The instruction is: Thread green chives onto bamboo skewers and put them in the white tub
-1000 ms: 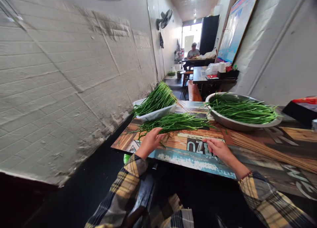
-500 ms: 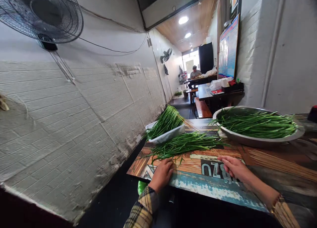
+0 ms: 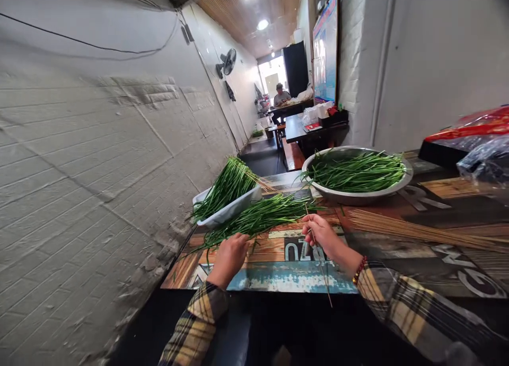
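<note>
A thin bamboo skewer [image 3: 326,281] is pinched in my right hand [image 3: 324,234], slanting down past the table's front edge. My left hand [image 3: 229,257] is closed, its fingers curled at the near edge of a loose pile of garlic chives [image 3: 262,215]. Whatever those fingers hold is hidden. Behind the pile, a white plastic tray [image 3: 234,209] carries a heap of skewered chives [image 3: 226,188], their stick ends pointing right. More loose chives [image 3: 358,172] fill a wide metal basin [image 3: 358,198] at the back.
A bundle of bamboo skewers [image 3: 401,228] lies on the right of the patterned table [image 3: 302,276]. Plastic packaging [image 3: 481,138] sits at the far right. The brick-patterned wall [image 3: 99,170] runs along the left. Another person [image 3: 281,96] sits at a table farther back.
My right hand now holds a skewer upright-slanted, where none showed clearly before. The view has turned right and downward, bringing the packaging into sight. My left hand stays by the chive pile.
</note>
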`<state>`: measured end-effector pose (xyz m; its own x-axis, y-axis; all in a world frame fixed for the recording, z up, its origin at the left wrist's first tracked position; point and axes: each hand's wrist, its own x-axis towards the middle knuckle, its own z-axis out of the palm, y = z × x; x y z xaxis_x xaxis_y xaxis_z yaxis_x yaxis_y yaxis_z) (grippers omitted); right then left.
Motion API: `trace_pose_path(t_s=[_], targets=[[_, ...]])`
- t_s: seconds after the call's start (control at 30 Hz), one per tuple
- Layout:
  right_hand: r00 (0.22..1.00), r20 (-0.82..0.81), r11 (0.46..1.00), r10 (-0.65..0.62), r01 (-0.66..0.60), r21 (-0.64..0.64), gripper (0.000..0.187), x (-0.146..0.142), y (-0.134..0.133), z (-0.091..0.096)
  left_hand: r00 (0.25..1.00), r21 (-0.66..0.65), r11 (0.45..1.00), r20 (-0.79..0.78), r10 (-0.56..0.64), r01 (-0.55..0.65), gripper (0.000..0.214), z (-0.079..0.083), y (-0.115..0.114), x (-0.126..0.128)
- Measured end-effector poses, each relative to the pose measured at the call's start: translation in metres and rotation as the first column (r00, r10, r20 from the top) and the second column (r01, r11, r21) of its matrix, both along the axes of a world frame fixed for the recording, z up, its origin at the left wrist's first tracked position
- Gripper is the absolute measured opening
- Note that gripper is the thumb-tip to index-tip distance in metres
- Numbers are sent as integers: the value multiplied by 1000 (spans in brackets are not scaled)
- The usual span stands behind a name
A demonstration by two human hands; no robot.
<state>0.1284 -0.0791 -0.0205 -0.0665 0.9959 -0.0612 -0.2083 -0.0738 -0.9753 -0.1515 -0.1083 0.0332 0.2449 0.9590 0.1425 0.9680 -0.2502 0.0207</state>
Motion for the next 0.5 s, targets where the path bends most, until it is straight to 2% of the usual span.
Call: trace_pose_path(t_s=[0.13,0.23,0.33,0.5], targets=[[993,119,994,-5,-8,109,14,2,21,-17,944,97,974,243,-224,206,26,-9,18,40],[976,217,975,-36,-14,223,8,4,40,-20,907,184,958,324,-269,218,23,-22,43,66],[956,283,959,-79,-5,284,11,7,56,-21,916,247,946,290,-278,208,20,-33,68,89],[948,304,953,-95,-2,304,42,16,65,-26,933,196,936,157,-325,293,14,-38,93,114]])
